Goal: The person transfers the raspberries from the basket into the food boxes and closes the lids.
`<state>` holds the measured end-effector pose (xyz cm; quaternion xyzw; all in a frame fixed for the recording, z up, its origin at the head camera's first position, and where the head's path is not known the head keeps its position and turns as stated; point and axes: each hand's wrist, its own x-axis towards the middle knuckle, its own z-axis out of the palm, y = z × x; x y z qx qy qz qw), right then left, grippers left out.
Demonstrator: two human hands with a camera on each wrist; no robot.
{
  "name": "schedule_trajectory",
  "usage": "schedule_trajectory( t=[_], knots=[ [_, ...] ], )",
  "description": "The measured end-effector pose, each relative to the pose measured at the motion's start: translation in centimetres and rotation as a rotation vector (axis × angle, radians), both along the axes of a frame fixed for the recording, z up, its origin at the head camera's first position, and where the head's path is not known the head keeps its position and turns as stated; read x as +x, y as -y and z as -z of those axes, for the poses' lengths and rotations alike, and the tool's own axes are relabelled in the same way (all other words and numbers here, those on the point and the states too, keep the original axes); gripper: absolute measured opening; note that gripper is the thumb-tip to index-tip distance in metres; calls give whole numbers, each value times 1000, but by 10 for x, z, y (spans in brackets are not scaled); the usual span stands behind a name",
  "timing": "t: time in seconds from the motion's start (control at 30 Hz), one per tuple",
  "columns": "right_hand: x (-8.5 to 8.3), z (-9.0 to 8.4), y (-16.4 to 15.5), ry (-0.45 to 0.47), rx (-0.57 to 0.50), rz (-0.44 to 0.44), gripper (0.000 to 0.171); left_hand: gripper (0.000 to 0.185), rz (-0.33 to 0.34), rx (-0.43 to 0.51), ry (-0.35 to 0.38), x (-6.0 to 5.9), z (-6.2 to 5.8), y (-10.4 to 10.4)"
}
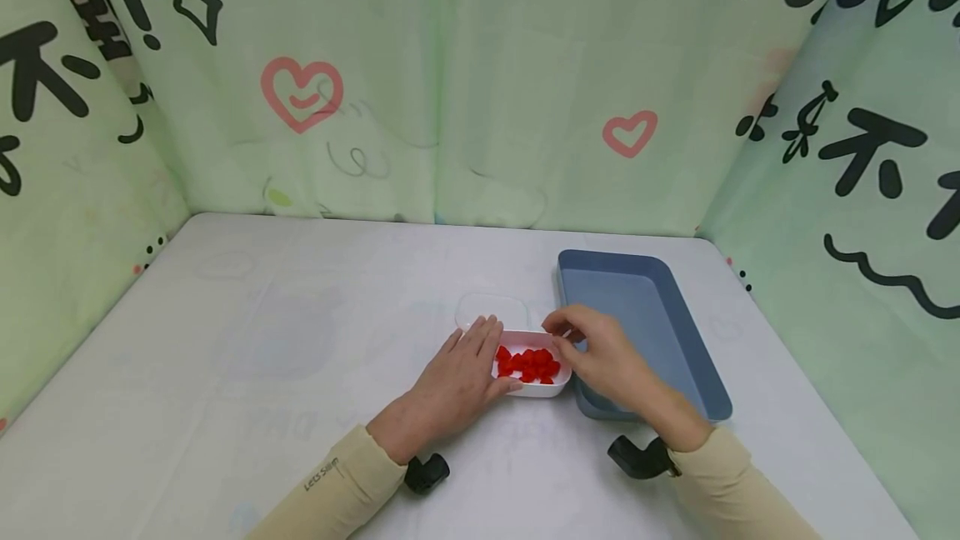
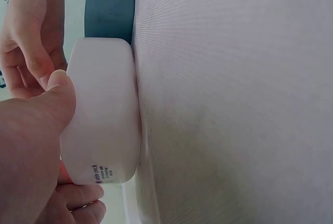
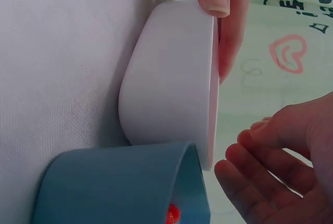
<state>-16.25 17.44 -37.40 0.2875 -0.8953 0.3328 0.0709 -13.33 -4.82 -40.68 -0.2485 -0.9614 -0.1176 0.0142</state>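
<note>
Your left grip (image 1: 457, 373) rested open against the box (image 1: 542, 388) at 9 o'clock; your right grip (image 1: 600, 357), loosely curled at 3 o'clock, held nothing.

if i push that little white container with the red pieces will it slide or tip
Probably slides: the white container is low and wide, sitting flat on the cloth-covered table. It looks like light, thin plastic, so the left hand steadies it. The loose red pieces may shift.

L hand (image 1: 461, 373) flat; R hand (image 1: 600, 357) fingers curled.

Smooth white plastic box (image 1: 534, 388); matt woven cloth tabletop (image 1: 300, 340).
</note>
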Motion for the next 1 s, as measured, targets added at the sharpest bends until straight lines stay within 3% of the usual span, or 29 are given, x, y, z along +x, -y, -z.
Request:
schedule_trajectory(
  t=[0.17, 0.47, 1.0],
  knots=[
    [-3, 1, -4, -51, -14, 0, 23, 79, -2, -1, -1, -1, 0, 0],
    [-10, 2, -13, -87, -22, 91, 21, 79, -5, 7, 28, 0, 0, 0],
    [-19, 7, -27, 3, 41, 222, 17, 79, -7, -3, 25, -1, 1, -1]
  ],
)
